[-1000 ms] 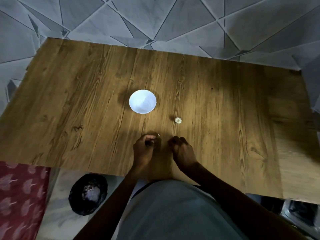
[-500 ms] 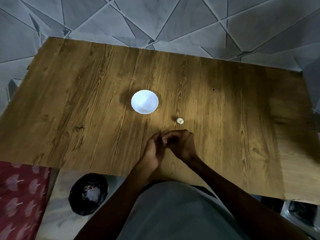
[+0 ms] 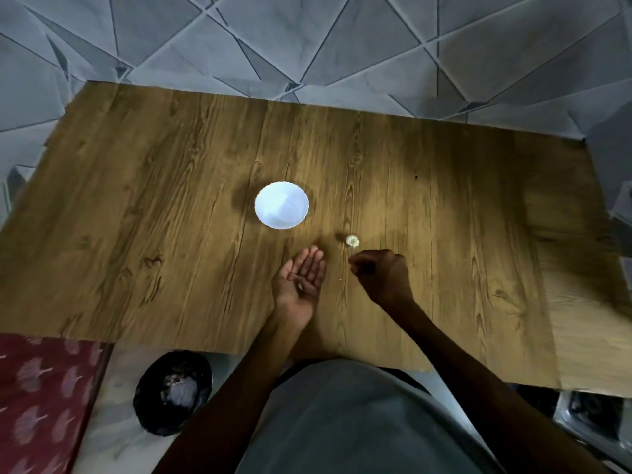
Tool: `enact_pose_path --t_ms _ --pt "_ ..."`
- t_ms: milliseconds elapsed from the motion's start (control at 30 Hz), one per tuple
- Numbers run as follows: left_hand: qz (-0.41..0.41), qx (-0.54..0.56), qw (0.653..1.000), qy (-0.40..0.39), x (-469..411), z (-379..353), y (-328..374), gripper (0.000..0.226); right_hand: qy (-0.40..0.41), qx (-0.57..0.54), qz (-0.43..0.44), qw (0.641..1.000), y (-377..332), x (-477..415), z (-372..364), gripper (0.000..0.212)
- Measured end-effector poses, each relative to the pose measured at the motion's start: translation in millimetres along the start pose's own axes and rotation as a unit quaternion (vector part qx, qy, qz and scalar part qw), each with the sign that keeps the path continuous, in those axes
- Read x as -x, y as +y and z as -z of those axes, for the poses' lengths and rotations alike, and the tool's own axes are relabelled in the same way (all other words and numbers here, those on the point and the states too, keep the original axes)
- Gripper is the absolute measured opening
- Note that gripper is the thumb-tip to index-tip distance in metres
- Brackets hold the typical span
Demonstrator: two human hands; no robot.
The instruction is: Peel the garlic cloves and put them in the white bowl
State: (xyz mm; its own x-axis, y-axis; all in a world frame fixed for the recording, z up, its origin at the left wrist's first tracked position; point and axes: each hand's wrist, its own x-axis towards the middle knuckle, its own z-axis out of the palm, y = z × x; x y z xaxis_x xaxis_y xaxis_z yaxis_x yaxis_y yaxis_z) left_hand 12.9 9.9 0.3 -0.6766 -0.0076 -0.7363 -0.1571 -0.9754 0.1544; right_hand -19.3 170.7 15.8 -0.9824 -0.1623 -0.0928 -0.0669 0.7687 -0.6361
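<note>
Nearest, well to the near left of the white bowl (image 3: 281, 205) and below the worktop (image 3: 136, 234) edge, a dark round bin (image 3: 172, 393) sits on the floor. On the near side of the bowl, the left hand (image 3: 301, 278) lies palm up over the worktop, its grip wide and its fingers straight. A small speck rests in the palm, too small to tell whether it is a clove. To the near right of the bowl, the right hand (image 3: 379, 275) has a narrow grip, fingers curled with the tips drawn together; I cannot tell whether they pinch anything. Just beyond that hand, right of the bowl and slightly nearer, 1 piece of garlic (image 3: 352, 240) sits on the worktop, apart from both hands. Nothing shows inside the bowl. The garlic is probably light and firm under a dry, papery skin that flakes, and it would likely skid on the smooth wood. It is best pinched from 2 sides across its widest part, with the skin started at an end. Compared with 0.5 s ago, the 2 hands, then pressed together near the bowl, have parted: the left has opened palm up and the right has swung toward the garlic. Bowl and garlic lie as before.
</note>
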Motion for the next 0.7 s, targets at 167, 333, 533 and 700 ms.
enact_pose_path --t_ms 167,333,533,700 --pt "-0.025 0.003 1.0 0.01 -2 21 22 0.039 -0.086 0.053 -0.024 0.995 26 10 -18 0.015" --pt "-0.032 -0.009 0.999 0.013 -1 29 26 0.038 -0.078 0.082 0.024 0.993 21 9 -35 0.017" --pt "-0.022 -0.038 0.999 0.029 2 25 21 0.038 -0.062 0.175 0.114 0.976 12 11 -45 0.017" --pt "-0.023 -0.048 0.998 0.026 2 20 22 0.038 -0.141 0.261 0.102 0.949 2 18 -50 0.028"
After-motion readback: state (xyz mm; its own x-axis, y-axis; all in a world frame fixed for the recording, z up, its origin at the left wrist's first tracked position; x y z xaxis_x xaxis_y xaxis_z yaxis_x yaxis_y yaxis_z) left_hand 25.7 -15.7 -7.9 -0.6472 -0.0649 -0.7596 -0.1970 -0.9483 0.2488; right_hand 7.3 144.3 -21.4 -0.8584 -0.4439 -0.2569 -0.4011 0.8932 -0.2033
